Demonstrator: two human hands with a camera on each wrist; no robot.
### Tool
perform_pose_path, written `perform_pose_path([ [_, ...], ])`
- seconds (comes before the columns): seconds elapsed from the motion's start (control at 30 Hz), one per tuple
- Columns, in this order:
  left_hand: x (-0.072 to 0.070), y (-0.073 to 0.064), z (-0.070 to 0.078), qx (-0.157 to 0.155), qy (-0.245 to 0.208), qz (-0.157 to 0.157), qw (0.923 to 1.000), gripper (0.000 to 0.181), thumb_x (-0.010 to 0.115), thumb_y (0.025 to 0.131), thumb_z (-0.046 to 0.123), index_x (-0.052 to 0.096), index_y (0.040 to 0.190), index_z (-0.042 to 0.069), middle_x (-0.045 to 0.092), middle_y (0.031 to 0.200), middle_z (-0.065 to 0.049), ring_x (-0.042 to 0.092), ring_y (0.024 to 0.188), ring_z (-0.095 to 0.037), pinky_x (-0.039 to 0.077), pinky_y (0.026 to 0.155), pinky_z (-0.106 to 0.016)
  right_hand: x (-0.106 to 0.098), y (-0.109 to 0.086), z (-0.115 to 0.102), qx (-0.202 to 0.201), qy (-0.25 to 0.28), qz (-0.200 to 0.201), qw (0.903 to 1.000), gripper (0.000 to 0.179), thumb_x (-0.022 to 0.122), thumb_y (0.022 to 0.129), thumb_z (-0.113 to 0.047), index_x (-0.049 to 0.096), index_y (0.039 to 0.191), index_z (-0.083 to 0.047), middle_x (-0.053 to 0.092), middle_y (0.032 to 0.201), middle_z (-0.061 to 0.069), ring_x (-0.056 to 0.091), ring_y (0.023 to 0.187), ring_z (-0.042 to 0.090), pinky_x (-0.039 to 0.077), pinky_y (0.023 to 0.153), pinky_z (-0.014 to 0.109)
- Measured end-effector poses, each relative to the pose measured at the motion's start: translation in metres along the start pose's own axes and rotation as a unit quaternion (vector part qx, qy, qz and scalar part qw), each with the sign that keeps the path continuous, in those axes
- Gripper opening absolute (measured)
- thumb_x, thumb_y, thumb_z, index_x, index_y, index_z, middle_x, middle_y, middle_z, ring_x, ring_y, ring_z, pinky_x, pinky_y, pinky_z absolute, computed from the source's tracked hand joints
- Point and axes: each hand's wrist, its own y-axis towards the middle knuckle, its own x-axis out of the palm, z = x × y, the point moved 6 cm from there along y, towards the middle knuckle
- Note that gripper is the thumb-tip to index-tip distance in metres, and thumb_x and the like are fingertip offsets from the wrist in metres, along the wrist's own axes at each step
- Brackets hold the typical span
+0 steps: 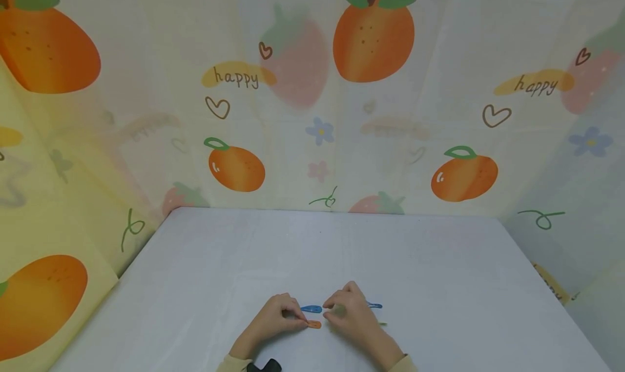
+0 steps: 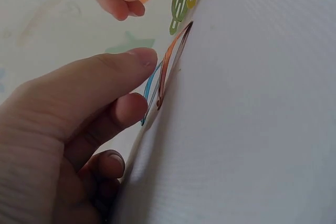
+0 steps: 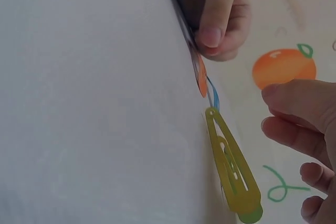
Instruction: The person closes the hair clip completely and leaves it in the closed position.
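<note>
Beside the left end of an orange snap hair clip [image 1: 314, 324] is my left hand [image 1: 278, 318]. In the left wrist view, a gap shows between its thumb and index finger, with the orange clip just past the fingertips. A blue hair clip [image 1: 311, 309] lies behind the orange one. My right hand [image 1: 354, 318] hovers to the right, thumb and index finger apart, holding nothing. A yellow hair clip [image 3: 236, 169] lies near that hand, overlapping a green clip [image 3: 251, 215] in the right wrist view. Another blue clip [image 1: 375, 306] shows partly behind the right hand.
The clips lie on a white tabletop [image 1: 195, 274]. A fruit-patterned cloth [image 1: 293, 160] hangs along the back and sides. Near the left wrist, at the front, is a black object [image 1: 266, 366].
</note>
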Motion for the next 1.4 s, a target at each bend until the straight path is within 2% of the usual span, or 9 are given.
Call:
perform_pose_path([
  [0.2,-0.001,0.000,0.000,0.000,0.001,0.006,1.0000,0.005,0.074,0.070,0.003,0.069,0.070,0.002,0.063,0.067,-0.002,0.047,0.059,-0.016,0.033,0.057,-0.015,-0.005,-0.001,0.004,-0.001,0.000,0.015,0.9999,0.019,0.079,0.060,-0.005,0.067,0.073,-0.011,0.062,0.074,-0.009,0.035,0.069,0.007,0.033,0.060,0.017],
  [0.4,0.000,0.000,-0.002,0.007,-0.002,0.010,0.9999,0.005,0.074,0.070,0.002,0.069,0.070,0.002,0.063,0.067,-0.001,0.046,0.058,-0.016,0.030,0.056,-0.012,-0.010,-0.003,0.010,0.015,-0.015,0.011,0.9997,0.020,0.080,0.060,-0.005,0.067,0.074,-0.011,0.062,0.074,-0.010,0.035,0.069,0.007,0.033,0.060,0.018],
  [0.63,0.000,0.000,-0.002,0.023,-0.007,0.018,0.9995,0.006,0.075,0.068,0.002,0.070,0.071,0.003,0.061,0.065,-0.002,0.043,0.055,-0.018,0.030,0.054,-0.013,-0.021,-0.003,0.019,0.027,-0.031,0.026,0.9988,0.022,0.080,0.058,-0.004,0.068,0.074,-0.011,0.062,0.073,-0.009,0.035,0.070,0.007,0.035,0.060,0.020],
  [0.77,0.000,0.000,-0.003,0.018,-0.012,0.018,0.9996,0.005,0.074,0.069,0.002,0.069,0.070,0.002,0.061,0.065,-0.003,0.043,0.055,-0.019,0.030,0.054,-0.014,-0.026,-0.003,0.022,0.036,-0.029,0.028,0.9985,0.023,0.079,0.057,-0.002,0.068,0.075,-0.011,0.062,0.073,-0.008,0.035,0.070,0.007,0.035,0.059,0.022],
  [1.0,0.001,0.000,-0.005,0.009,-0.018,0.013,0.9997,0.004,0.074,0.069,0.002,0.069,0.071,0.002,0.063,0.067,-0.004,0.045,0.056,-0.018,0.032,0.055,-0.016,-0.029,-0.006,0.028,0.026,-0.031,0.026,0.9988,0.025,0.080,0.057,0.000,0.068,0.076,-0.010,0.062,0.072,-0.007,0.034,0.068,0.007,0.034,0.057,0.021],
  [1.4,0.000,0.000,-0.003,0.013,-0.014,0.013,0.9997,0.004,0.073,0.070,0.003,0.069,0.072,0.003,0.063,0.068,-0.004,0.046,0.057,-0.019,0.033,0.056,-0.017,-0.028,-0.012,0.039,0.087,-0.021,0.001,0.9960,0.020,0.080,0.061,-0.005,0.068,0.076,-0.012,0.059,0.072,-0.010,0.034,0.069,0.006,0.037,0.058,0.022],
])
